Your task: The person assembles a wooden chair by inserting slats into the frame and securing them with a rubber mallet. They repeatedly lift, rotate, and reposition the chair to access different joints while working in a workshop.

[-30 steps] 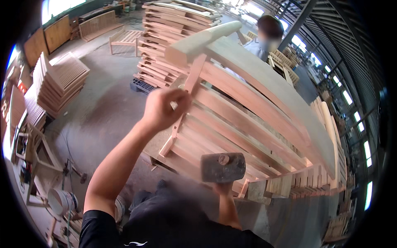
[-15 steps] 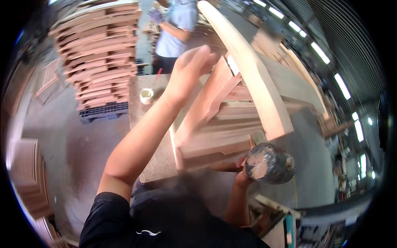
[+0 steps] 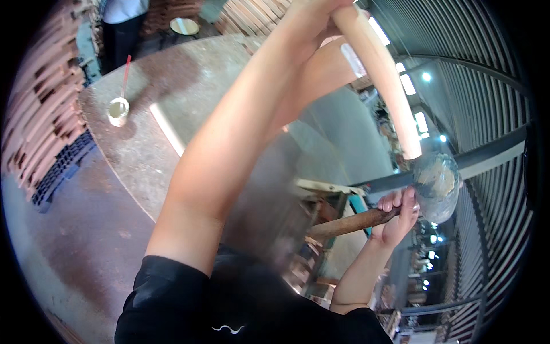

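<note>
My left arm reaches up to the top edge, where my left hand (image 3: 317,14) is closed on the upper end of a pale, curved wooden chair part (image 3: 381,69). Joined to this part is another wooden piece (image 3: 326,69) with a white patch near the joint, partly behind my forearm. My right hand (image 3: 399,217) grips a mallet by its brown wooden handle (image 3: 352,224), just below the head. The bulky, rounded dark mallet head (image 3: 437,186) is raised close to the lower end of the curved part; whether they touch I cannot tell.
On the worktop (image 3: 189,74) stand a small white glue cup (image 3: 118,111) with a red stick and a pale wooden strip (image 3: 166,129). Stacked wooden parts (image 3: 43,92) and a dark blue pallet (image 3: 63,169) are at the left. Another person (image 3: 123,26) stands beyond the worktop.
The view has turned rightward. My left hand has closed on the curved part's top, and the wooden frame is tilted up off the worktop. The mallet has risen in my right hand.
</note>
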Tool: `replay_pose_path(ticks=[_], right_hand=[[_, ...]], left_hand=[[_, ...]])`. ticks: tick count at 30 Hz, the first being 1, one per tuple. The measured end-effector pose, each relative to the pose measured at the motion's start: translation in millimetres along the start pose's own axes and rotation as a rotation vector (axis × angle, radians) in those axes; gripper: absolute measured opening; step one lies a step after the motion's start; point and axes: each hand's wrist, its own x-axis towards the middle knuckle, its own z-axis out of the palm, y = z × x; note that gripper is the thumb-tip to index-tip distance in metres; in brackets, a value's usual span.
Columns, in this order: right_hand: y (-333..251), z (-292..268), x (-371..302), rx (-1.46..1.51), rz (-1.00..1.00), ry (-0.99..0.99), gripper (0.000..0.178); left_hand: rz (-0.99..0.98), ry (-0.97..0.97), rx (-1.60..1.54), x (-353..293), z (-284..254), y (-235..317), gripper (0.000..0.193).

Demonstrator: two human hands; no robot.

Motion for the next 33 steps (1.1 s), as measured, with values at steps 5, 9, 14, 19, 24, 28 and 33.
replay_pose_path(ticks=[5,9,14,19,24,28,33], right_hand=[[-8.9,4.5,-11.6,0.069,0.161,-0.038,0.02],[-7.3,13.1,-23.1,-0.022,0.159,-0.002,0.021],[-2.3,27.1,-21.6,-0.126,0.101,0.052,0.024],[-5.9,22.3,-24.8,-0.176,0.077,0.085,0.025],[-5.9,17.5,-21.0,-0.173,0.079,0.06,0.023],[-8.0,22.4,-18.7,-0.217,0.069,0.042,0.021],[-7.9,19.9,-14.9,-0.257,0.029,0.017,0.022]], left_hand=[[0.078,-0.047,0.067,-6.8,-5.1,-0.7,0.025],[0.088,-0.026,0.143,-1.7,-5.8,-3.8,0.028],[0.159,0.039,0.121,3.0,-7.6,1.8,0.032],[0.148,0.052,0.071,-3.8,3.7,5.0,0.036],[0.112,0.097,0.131,-0.9,3.3,2.7,0.037],[0.262,0.072,0.178,4.8,-5.9,-8.0,0.037],[0.12,0.049,0.278,-57.7,14.7,31.8,0.04]])
